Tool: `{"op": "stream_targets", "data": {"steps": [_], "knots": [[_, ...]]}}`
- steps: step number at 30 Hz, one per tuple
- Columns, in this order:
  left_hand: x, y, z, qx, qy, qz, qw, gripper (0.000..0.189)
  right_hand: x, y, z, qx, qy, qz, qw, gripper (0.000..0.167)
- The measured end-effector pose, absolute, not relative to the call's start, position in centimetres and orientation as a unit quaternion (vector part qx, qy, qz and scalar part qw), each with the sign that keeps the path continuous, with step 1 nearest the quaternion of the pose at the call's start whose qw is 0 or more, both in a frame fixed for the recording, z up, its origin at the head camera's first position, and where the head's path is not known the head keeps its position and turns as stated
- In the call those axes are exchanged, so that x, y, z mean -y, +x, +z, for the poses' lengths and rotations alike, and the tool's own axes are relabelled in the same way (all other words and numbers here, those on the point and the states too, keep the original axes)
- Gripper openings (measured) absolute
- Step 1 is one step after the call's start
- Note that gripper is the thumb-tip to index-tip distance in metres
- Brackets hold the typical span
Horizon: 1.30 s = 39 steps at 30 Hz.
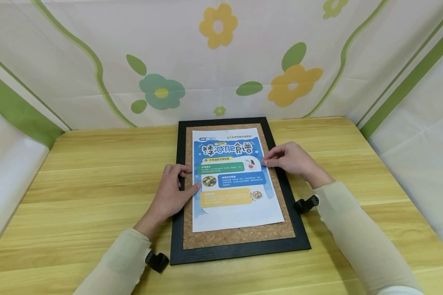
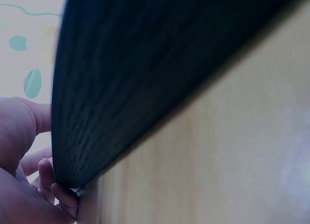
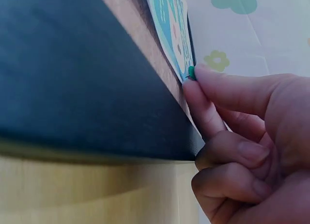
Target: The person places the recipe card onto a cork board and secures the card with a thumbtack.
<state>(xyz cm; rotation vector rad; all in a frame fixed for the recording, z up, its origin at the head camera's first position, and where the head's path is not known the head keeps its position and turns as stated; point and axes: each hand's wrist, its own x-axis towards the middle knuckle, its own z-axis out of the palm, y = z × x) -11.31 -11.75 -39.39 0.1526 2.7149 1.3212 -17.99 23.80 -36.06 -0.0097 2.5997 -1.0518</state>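
Note:
A printed poster [image 1: 240,215] with a blue header and colored text bands lies on a cork board [image 1: 240,237] with a black frame [image 1: 240,256]. My right hand [image 1: 289,157] pinches a green push pin [image 3: 192,72] between thumb and index finger, its point at the poster's right edge. The other fingers of that hand are curled beside the frame. At the board's left side, my left hand [image 1: 171,190] rests over the frame, the thumb reaching the poster's left edge and the index finger lying over the cork. In the left wrist view the dark frame side fills much of the picture.
The board lies on a wood-grain table [image 1: 96,176], its far edge near a white cloth backdrop [image 1: 114,32] with flowers and leaves. White cloth with green stripes also hangs at both sides. Small black devices [image 1: 156,261] are strapped at both wrists.

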Motion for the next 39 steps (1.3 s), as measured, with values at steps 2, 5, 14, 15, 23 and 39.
{"op": "stream_targets", "data": {"steps": [2, 5, 14, 15, 23, 39], "knots": [[11.77, -11.32, -39.4, -0.896, 0.051, 0.437, 0.058, 0.044, -23.82, -18.05, -36.13, -0.915, 0.0, -0.366, 0.169, 0.021], [11.8, -11.32, -39.4, -0.896, 0.052, 0.438, 0.058, 0.044, -23.82, -18.14, -36.19, -0.916, 0.004, -0.362, 0.171, 0.022], [11.84, -11.31, -39.43, -0.895, 0.05, 0.44, 0.059, 0.044, -23.74, -18.3, -36.01, -0.92, 0.013, -0.35, 0.174, 0.022], [11.85, -11.32, -39.44, -0.895, 0.05, 0.44, 0.059, 0.044, -23.73, -18.3, -35.98, -0.921, 0.011, -0.348, 0.174, 0.022], [11.99, -11.38, -39.51, -0.891, 0.049, 0.447, 0.062, 0.044, -23.93, -18.18, -35.96, -0.926, 0.008, -0.335, 0.173, 0.023], [12.2, -11.49, -39.97, -0.889, 0.047, 0.453, 0.048, 0.041, -24.44, -18.16, -36.32, -0.91, 0.006, -0.364, 0.197, 0.025]]}}
